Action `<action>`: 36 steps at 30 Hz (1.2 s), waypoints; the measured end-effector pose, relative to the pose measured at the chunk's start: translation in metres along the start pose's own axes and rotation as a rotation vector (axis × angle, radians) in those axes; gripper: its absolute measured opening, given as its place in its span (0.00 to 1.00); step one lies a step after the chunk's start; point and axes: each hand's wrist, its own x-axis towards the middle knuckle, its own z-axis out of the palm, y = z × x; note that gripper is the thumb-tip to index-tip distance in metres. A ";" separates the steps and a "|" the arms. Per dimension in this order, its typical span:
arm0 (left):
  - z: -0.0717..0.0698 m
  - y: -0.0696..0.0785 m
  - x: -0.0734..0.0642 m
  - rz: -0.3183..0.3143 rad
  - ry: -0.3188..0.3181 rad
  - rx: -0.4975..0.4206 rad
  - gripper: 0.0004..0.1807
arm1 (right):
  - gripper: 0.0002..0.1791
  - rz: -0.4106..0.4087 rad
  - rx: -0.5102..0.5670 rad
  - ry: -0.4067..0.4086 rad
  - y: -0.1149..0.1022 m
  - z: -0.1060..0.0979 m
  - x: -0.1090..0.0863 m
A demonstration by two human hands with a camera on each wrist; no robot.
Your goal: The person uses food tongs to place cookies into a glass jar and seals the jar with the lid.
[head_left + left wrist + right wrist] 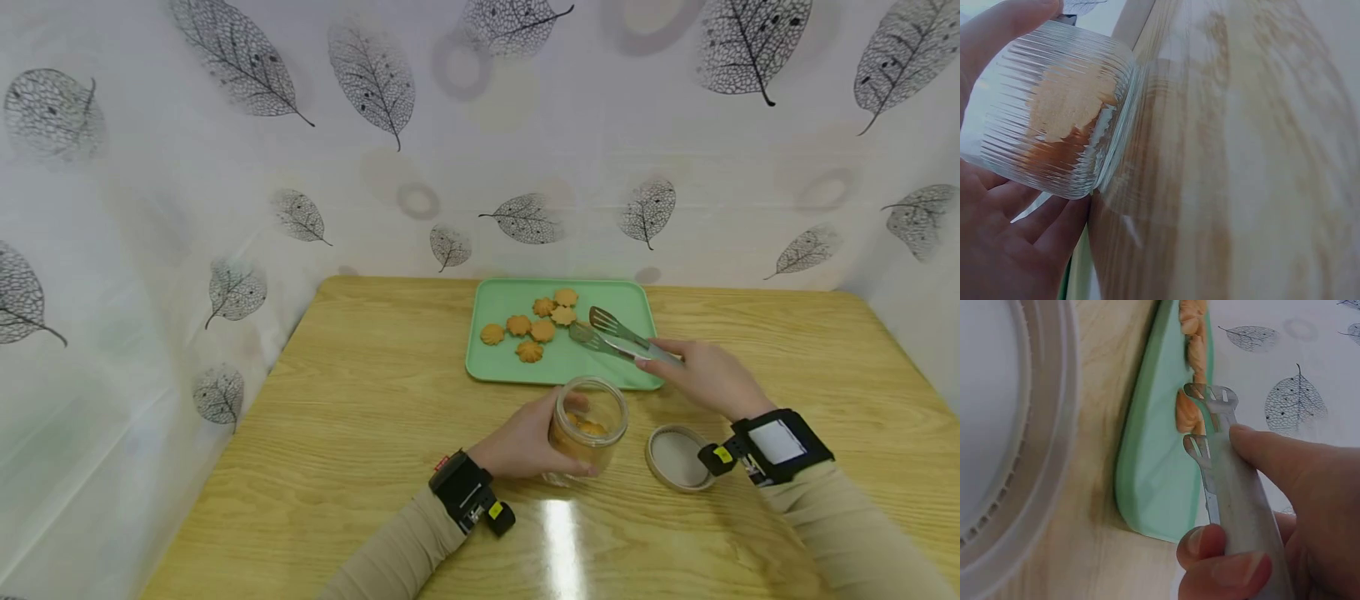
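I view the right hand (716,379) gripping silver metal tongs (1244,506), golden fluted cookies (542,331) at their tips, green rectangular tray (491,368) edge beneath; left hand (528,437) grasps clear ribbed-glass jar (588,454), wooden tabletop (360,400) stretching leftward

Silver metal tongs with slotted ends (1241,494) are gripped by the right hand (1325,500) near golden-brown, ridged cookies (1197,353).

The thumb (1266,450) is laid against one side of the tongs and the fingers (1225,575) are curled round the other, while the two slotted ends are held apart. The nearest cookie is seen just beside them; whether it is touched cannot be told. The cookies are borne by a mint-green, round-cornered tray (1154,469), set on a pale wood-grain table (1094,500). At the left, a round, whitish lid (1057,425) is cut off by the view's edge. Behind the tray, a white sheet printed with black leaf skeletons (1247,372) is shown.
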 end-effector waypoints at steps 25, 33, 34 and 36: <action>-0.001 0.001 0.001 0.008 -0.002 -0.005 0.51 | 0.41 -0.012 -0.180 0.096 -0.013 0.019 -0.008; 0.000 -0.002 0.001 -0.003 0.004 -0.013 0.52 | 0.39 -0.021 -0.136 0.107 -0.012 0.020 -0.021; 0.000 -0.002 0.000 -0.004 0.003 -0.014 0.52 | 0.39 -0.020 -0.124 0.106 -0.011 0.020 -0.024; 0.001 -0.002 0.000 -0.005 0.000 -0.007 0.54 | 0.39 -0.015 -0.100 0.109 -0.010 0.020 -0.030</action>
